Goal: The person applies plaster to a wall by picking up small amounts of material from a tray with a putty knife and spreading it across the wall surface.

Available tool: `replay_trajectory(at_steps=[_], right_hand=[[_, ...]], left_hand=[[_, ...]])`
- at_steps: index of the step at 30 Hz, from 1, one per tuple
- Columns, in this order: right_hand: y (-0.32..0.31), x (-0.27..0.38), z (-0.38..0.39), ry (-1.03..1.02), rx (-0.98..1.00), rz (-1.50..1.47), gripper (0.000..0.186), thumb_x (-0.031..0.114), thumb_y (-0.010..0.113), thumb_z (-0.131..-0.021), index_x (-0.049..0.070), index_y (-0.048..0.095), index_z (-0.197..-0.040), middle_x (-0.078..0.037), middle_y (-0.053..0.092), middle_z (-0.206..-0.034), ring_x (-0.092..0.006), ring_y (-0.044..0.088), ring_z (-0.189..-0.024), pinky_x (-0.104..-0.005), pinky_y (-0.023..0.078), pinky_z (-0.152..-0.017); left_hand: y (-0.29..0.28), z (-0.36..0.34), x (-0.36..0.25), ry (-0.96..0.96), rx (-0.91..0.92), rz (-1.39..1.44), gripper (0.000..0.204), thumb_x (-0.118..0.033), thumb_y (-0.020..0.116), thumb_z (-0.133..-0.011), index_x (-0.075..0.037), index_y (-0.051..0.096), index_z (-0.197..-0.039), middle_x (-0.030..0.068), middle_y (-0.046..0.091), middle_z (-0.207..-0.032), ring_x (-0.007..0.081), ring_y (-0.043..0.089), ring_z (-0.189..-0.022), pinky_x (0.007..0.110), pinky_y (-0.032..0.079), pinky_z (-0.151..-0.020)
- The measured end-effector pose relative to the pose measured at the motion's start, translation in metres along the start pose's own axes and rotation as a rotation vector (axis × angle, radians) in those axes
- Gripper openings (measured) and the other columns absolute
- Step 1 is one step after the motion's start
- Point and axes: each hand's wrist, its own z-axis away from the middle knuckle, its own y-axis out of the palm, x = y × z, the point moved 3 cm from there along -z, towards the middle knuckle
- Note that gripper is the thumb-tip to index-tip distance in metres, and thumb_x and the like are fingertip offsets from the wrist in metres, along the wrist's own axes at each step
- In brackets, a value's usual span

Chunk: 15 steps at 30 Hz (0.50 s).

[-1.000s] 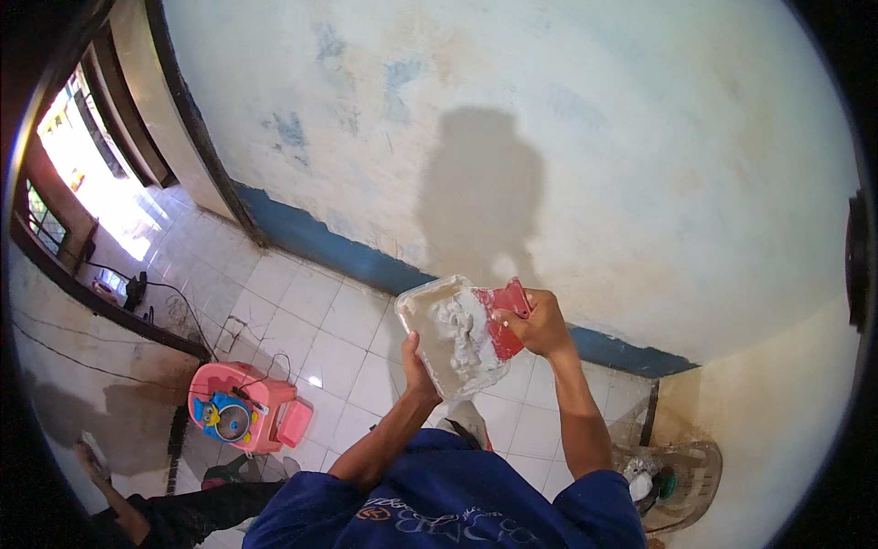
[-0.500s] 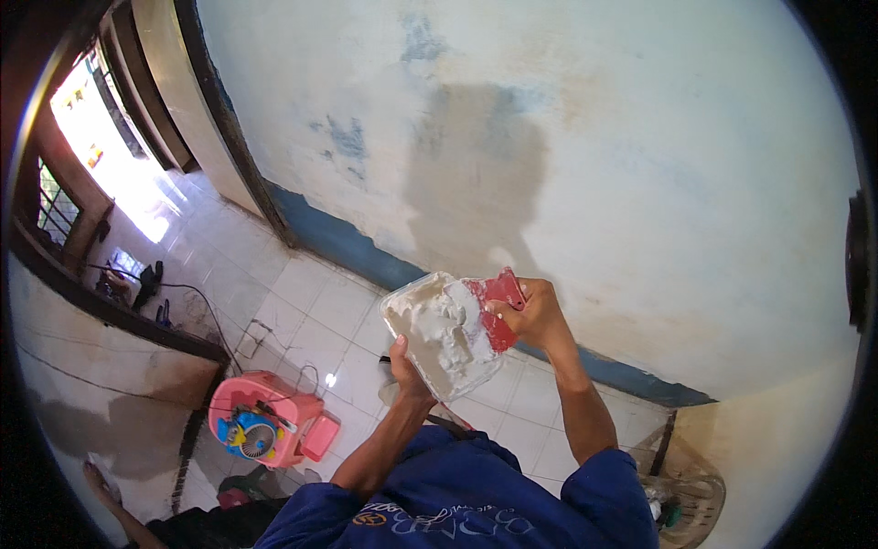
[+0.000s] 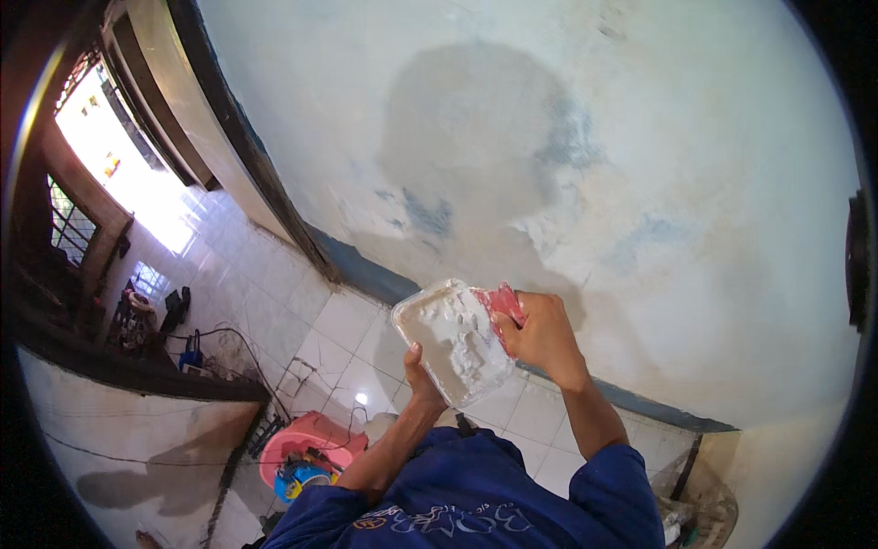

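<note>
My left hand (image 3: 422, 382) grips the edge of a shallow, squarish plastic tray (image 3: 420, 333) holding white paste (image 3: 466, 359). In my right hand (image 3: 547, 334) is a red scraper (image 3: 505, 302), its paste-smeared blade at the tray's right side, partly hidden by my fingers. Both hands are in front of a pale wall (image 3: 677, 137) with blue-grey patches, my shadow and a blue band along its foot.
Below left, a pink plastic tub (image 3: 316, 426) holds a blue-and-yellow fan (image 3: 297, 478). Cables cross the tiled floor (image 3: 343, 325). An open doorway (image 3: 123, 146) is upper left, a chair (image 3: 718, 503) lower right. Part of another person's limb (image 3: 146, 540) shows bottom left.
My view has shifted, so the doorway and pink tub lie farther right. My hands still hold the tray and scraper. The other person has mostly left the view.
</note>
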Motion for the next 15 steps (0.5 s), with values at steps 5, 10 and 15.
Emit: replay_trajectory(at_steps=[5, 10, 15], right_hand=[[0.019, 0.031, -0.040, -0.018, -0.019, 0.077, 0.021, 0.014, 0.066, -0.079, -0.002, 0.056, -0.069, -0.021, 0.055, -0.064, -0.0412, 0.053, -0.060, -0.0407, 0.042, -0.054], [0.044, 0.043, -0.074, 0.053, -0.109, 0.082, 0.016, 0.012, 0.067, -0.080, -0.003, 0.061, -0.075, -0.018, 0.057, -0.062, -0.0314, 0.056, -0.055, -0.0368, 0.044, -0.055], [0.099, 0.024, -0.094, 0.321, -0.113, -0.308, 0.012, 0.007, 0.070, -0.082, -0.001, 0.069, -0.090, -0.004, 0.068, -0.073, -0.0058, 0.054, -0.066, -0.0262, 0.046, -0.060]], left_hand=[[-0.013, -0.039, -0.036, -0.023, 0.060, 0.035, 0.086, -0.060, 0.054, -0.078, -0.007, 0.035, -0.144, 0.0171, 0.052, -0.133, 0.0329, 0.055, -0.117, 0.047, 0.048, -0.098], [-0.022, -0.081, -0.071, -0.164, 0.072, 0.018, 0.090, -0.066, 0.052, -0.077, -0.011, 0.034, -0.146, 0.0143, 0.048, -0.137, 0.0328, 0.051, -0.124, 0.050, 0.046, -0.101], [-0.042, -0.106, -0.110, -0.275, 0.146, 0.033, 0.089, -0.065, 0.052, -0.079, -0.012, 0.033, -0.147, 0.0141, 0.044, -0.143, 0.0339, 0.048, -0.128, 0.050, 0.042, -0.105]])
